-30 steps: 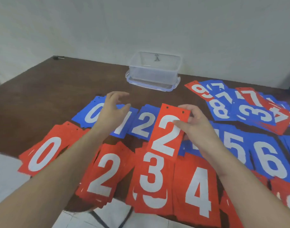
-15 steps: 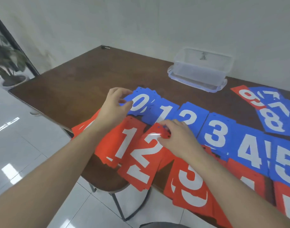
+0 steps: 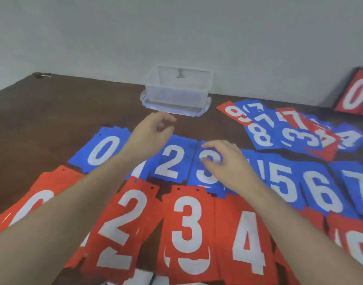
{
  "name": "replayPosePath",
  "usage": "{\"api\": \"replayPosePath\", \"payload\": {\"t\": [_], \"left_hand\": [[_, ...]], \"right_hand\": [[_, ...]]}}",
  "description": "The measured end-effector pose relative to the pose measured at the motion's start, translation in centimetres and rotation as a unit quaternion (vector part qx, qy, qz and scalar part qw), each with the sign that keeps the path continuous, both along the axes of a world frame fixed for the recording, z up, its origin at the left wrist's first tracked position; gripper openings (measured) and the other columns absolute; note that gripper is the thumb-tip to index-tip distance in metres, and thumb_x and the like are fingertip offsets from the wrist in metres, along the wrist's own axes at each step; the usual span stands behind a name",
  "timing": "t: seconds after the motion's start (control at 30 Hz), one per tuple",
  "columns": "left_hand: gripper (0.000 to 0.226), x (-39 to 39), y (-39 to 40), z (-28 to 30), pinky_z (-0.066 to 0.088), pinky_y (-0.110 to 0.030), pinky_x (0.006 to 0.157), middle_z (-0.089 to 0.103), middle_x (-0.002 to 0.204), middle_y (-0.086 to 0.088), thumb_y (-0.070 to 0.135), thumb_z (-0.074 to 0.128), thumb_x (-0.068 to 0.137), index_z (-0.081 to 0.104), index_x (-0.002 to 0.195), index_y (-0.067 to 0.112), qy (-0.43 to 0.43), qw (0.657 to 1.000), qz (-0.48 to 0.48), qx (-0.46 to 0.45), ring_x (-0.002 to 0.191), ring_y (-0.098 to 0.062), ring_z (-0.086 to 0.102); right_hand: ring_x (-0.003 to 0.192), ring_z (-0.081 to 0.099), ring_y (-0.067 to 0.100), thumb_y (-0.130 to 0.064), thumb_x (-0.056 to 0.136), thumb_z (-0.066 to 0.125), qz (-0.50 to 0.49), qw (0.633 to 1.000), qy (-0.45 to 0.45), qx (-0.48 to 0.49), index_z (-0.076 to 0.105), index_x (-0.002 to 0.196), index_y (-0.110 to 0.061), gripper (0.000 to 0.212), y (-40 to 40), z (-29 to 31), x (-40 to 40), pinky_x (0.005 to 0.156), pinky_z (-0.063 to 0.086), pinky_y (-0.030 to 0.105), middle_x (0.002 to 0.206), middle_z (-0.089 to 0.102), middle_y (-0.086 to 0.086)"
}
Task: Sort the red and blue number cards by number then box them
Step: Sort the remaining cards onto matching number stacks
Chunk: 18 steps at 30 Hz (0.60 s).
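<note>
Blue number cards lie in a row on the brown table (image 3: 63, 112): 0 (image 3: 102, 150), 2 (image 3: 171, 161), 3 (image 3: 201, 171), 5 (image 3: 281, 182), 6 (image 3: 320, 192). In front of them lie red card piles: 0 (image 3: 32, 202), 2 (image 3: 123, 221), 3 (image 3: 186, 223), 4 (image 3: 248, 241). My left hand (image 3: 150, 133) hovers over the blue 1 pile, fingers loosely curled, holding nothing. My right hand (image 3: 225, 159) hangs over the blue 3 pile with relaxed fingers and holds nothing. An unsorted heap of mixed cards (image 3: 283, 128) lies at the back right.
A clear plastic box (image 3: 177, 90) stands on its lid at the back of the table, by the white wall. More red cards (image 3: 355, 93) lean at the far right. The front red cards overhang the table's near edge.
My right hand let go of the red 2 card, which now lies on the red 2 pile, and moved up over the blue 3. The view swung back to the right.
</note>
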<state>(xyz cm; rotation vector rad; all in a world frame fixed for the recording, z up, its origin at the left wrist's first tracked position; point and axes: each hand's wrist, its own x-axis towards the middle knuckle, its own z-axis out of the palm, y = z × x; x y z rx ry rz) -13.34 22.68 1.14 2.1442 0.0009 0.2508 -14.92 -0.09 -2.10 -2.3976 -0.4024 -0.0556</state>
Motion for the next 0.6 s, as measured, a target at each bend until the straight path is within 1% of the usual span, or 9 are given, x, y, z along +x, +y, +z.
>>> {"api": "replayPosePath", "payload": {"t": [0.07,0.17,0.2,0.27,0.33,0.37,0.43,0.5,0.6], "left_hand": [[0.019,1.8,-3.1,-0.1,0.044,-0.015,0.053,0.052,0.101,0.023,0.022,0.06,0.098,0.064,0.113,0.033,0.012,0.999,-0.045,0.001,0.087,0.0,0.055],[0.018,4.4,-7.6,-0.5,0.04,-0.01,0.066,0.053,0.099,0.028,0.022,0.06,0.098,0.065,0.112,0.032,0.024,0.995,-0.095,0.011,0.092,0.001,0.055],[0.018,5.2,-8.9,-0.6,0.041,-0.012,0.071,0.056,0.1,0.028,0.023,0.06,0.097,0.066,0.111,0.032,0.027,0.994,-0.107,0.011,0.094,0.001,0.056],[0.017,6.9,-11.6,-1.1,0.04,-0.011,0.079,0.061,0.105,0.025,0.023,0.061,0.096,0.065,0.11,0.033,0.03,0.991,-0.129,0.02,0.101,0.0,0.057],[0.018,8.4,-14.2,-1.6,0.039,-0.006,0.082,0.064,0.112,0.021,0.023,0.061,0.096,0.064,0.111,0.032,0.038,0.987,-0.154,0.042,0.108,-0.001,0.057],[0.02,9.4,-15.9,-1.8,0.042,-0.009,0.084,0.064,0.114,0.019,0.023,0.061,0.096,0.063,0.113,0.032,0.042,0.983,-0.169,0.058,0.11,-0.001,0.057],[0.025,11.0,-18.9,-1.9,0.048,-0.021,0.092,0.063,0.12,0.016,0.026,0.061,0.096,0.061,0.122,0.029,0.045,0.976,-0.193,0.089,0.113,-0.004,0.058],[0.034,12.4,-21.3,-2.0,0.048,-0.028,0.098,0.06,0.129,0.012,0.027,0.06,0.097,0.056,0.131,0.027,0.046,0.971,-0.203,0.113,0.116,-0.009,0.057],[0.043,14.2,-23.9,-2.7,0.048,-0.032,0.098,0.056,0.139,0.005,0.026,0.057,0.097,0.049,0.14,0.025,0.042,0.966,-0.202,0.154,0.114,-0.014,0.058]], "right_hand": [[0.119,0.047,0.008,-0.029,0.094,0.067,-0.037,0.999,0.008,0.008,0.063,0.123,-0.032,0.029,-3.5,0.0,0.8,0.095,0.031,0.018,0.123,0.058,-0.014],[0.123,0.05,0.007,-0.028,0.096,0.066,-0.085,0.996,0.027,0.027,0.061,0.119,-0.036,0.025,-8.6,0.1,1.8,0.099,0.038,0.023,0.125,0.06,-0.014],[0.123,0.05,0.006,-0.029,0.096,0.065,-0.1,0.994,0.037,0.031,0.059,0.117,-0.039,0.024,-10.2,0.1,2.2,0.099,0.039,0.025,0.126,0.059,-0.014],[0.124,0.05,0.007,-0.03,0.097,0.065,-0.122,0.991,0.046,0.033,0.056,0.115,-0.043,0.024,-13.4,0.2,3.2,0.096,0.041,0.026,0.129,0.059,-0.013],[0.124,0.052,0.007,-0.029,0.097,0.065,-0.14,0.989,0.045,0.018,0.058,0.119,-0.039,0.025,-16.5,0.2,4.4,0.095,0.042,0.025,0.128,0.059,-0.012],[0.124,0.053,0.007,-0.028,0.097,0.065,-0.154,0.987,0.046,0.01,0.06,0.122,-0.035,0.027,-18.3,0.3,5.1,0.094,0.041,0.023,0.128,0.059,-0.012],[0.123,0.055,0.007,-0.03,0.096,0.067,-0.168,0.984,0.053,-0.011,0.06,0.128,-0.03,0.033,-21.3,0.5,6.6,0.091,0.039,0.021,0.13,0.059,-0.01],[0.121,0.054,0.008,-0.037,0.093,0.07,-0.163,0.983,0.061,-0.05,0.059,0.131,-0.03,0.04,-23.8,0.6,8.5,0.09,0.039,0.021,0.133,0.058,-0.009],[0.129,0.049,0.01,-0.057,0.084,0.072,-0.137,0.981,0.074,-0.114,0.053,0.137,-0.033,0.061,-26.7,0.7,11.6,0.1,0.04,0.026,0.14,0.053,-0.014]]}}
